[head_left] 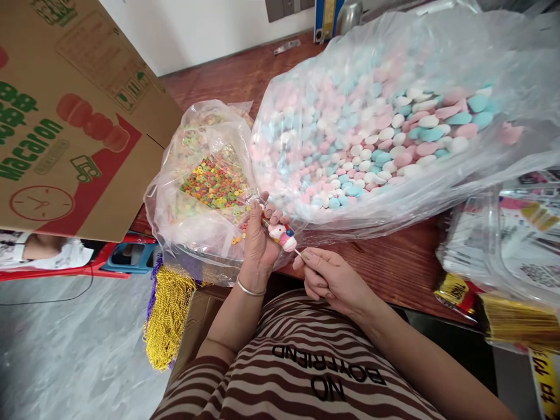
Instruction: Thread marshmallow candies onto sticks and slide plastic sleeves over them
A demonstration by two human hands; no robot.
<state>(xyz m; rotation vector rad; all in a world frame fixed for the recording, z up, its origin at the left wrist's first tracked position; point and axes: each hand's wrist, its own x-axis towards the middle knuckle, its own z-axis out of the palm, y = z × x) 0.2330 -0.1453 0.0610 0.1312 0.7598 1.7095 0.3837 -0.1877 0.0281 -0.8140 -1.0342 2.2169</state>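
Note:
My left hand, a bangle on its wrist, is closed around a candy skewer with pink, white and colored pieces. Its white stick slants down to my right hand, whose thumb and fingertips pinch the lower end. Clear plastic shows near the left fingertips, but I cannot tell whether it wraps the candy. Just behind my left hand sits a clear bag of small colorful ring candies. Farther right spreads a large clear bag of pink, white and blue candies.
A macaron carton stands at the left. Gold bead strings hang beside another cardboard box. Clear plastic packages and a bundle of gold sticks lie on the right of the reddish wooden table.

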